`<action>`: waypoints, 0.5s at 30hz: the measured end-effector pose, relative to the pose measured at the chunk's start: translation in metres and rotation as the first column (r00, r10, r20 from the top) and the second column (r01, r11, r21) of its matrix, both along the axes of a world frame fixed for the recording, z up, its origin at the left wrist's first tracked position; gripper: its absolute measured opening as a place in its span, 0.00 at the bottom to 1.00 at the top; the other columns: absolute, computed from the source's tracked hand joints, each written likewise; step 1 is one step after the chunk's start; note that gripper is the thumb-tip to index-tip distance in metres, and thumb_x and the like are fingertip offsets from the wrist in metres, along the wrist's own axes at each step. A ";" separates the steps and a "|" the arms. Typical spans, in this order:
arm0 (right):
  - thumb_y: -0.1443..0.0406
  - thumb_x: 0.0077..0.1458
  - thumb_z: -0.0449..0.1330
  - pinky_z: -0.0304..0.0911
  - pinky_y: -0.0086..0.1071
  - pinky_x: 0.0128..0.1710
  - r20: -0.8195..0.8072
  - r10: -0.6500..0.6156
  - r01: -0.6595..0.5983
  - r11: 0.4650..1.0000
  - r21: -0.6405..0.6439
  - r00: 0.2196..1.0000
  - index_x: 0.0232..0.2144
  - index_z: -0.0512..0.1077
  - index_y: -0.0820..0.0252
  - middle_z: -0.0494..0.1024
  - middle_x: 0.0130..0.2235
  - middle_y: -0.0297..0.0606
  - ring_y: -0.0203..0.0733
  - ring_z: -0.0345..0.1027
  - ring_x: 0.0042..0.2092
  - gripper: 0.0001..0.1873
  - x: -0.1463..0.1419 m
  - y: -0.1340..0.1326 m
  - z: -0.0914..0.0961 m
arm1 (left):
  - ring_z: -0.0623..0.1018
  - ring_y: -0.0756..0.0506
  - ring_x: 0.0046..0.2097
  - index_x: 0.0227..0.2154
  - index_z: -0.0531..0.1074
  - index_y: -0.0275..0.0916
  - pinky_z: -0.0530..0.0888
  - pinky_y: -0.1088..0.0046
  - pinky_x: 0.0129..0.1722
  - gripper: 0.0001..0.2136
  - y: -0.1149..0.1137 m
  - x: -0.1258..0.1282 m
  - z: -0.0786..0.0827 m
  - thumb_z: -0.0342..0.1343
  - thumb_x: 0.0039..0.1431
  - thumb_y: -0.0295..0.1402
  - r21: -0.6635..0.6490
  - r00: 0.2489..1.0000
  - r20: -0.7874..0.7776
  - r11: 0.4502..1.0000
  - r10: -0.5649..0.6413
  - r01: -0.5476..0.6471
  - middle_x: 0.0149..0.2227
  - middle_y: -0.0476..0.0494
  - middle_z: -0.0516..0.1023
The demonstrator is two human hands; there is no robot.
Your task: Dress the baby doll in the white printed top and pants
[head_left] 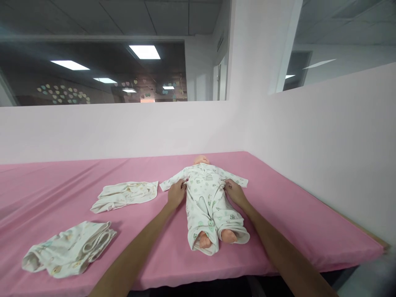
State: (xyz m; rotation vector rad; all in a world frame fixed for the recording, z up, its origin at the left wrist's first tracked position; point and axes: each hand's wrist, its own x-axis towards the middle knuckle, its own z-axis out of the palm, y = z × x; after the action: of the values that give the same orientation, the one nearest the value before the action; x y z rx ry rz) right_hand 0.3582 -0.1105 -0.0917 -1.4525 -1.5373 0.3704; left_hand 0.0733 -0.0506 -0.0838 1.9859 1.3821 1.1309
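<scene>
My left hand [177, 193] and right hand [235, 192] are at either side of the doll's body, fingers curled in, each pinching the edge of the white printed outfit [204, 183] it wears — the left a little below one sleeve, the right at about the same height on the other side. The doll [201, 159] lies on its back between my forearms, head toward the wall and legs toward me. Both sleeves of the outfit spread outward, slanting down past my hands, and I see no doll hands at the cuffs. The legs of the outfit are wide and rumpled, and the bare feet [229, 236] show in the openings. Off to my left lies a flattened white cloth [126, 196], its near end not far from the left sleeve; nearer to me and further left is a thicker folded white cloth [69, 249] with a coloured print. Everything rests on a tabletop [272, 231] covered in pink fabric, creased at the far left. Behind it stands a pale wall [139, 132], meeting another at the corner on my right — above are a wide window [102, 20] and, on the right-hand wall, a second window [349, 53], with ceiling lights [144, 52] showing in the glass.
</scene>
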 end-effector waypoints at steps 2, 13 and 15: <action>0.62 0.54 0.49 0.58 0.33 0.37 0.025 -0.032 0.032 0.999 -0.007 0.999 0.34 0.72 0.58 0.77 0.35 0.35 0.42 0.68 0.37 0.12 0.001 0.000 0.000 | 0.71 0.41 0.40 0.25 0.64 0.40 0.62 0.70 0.37 0.09 0.006 0.003 0.001 0.49 0.59 0.37 -0.044 0.998 0.068 0.999 -0.013 0.016 0.32 0.43 0.73; 0.66 0.54 0.49 0.57 0.39 0.57 -0.116 0.145 -0.136 0.988 0.077 0.983 0.49 0.74 0.56 0.75 0.52 0.38 0.46 0.66 0.55 0.23 -0.003 0.003 0.002 | 0.72 0.50 0.27 0.31 0.72 0.36 0.66 0.74 0.26 0.14 0.007 -0.027 0.010 0.61 0.49 0.42 -0.383 0.846 0.460 0.799 -0.270 0.463 0.30 0.42 0.75; 0.66 0.55 0.49 0.53 0.40 0.60 -0.138 0.163 -0.147 0.982 0.116 0.977 0.52 0.72 0.54 0.73 0.55 0.37 0.45 0.63 0.58 0.24 -0.005 0.003 0.002 | 0.74 0.49 0.30 0.32 0.73 0.35 0.69 0.73 0.29 0.15 0.007 -0.025 0.010 0.60 0.50 0.43 -0.360 0.818 0.514 0.801 -0.258 0.478 0.32 0.40 0.76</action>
State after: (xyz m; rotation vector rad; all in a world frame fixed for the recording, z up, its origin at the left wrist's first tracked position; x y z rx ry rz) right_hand 0.3532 -0.1074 -0.0901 -1.2010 -1.5316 0.4717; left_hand 0.0485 -0.0432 -0.0741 1.4379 0.8561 0.8695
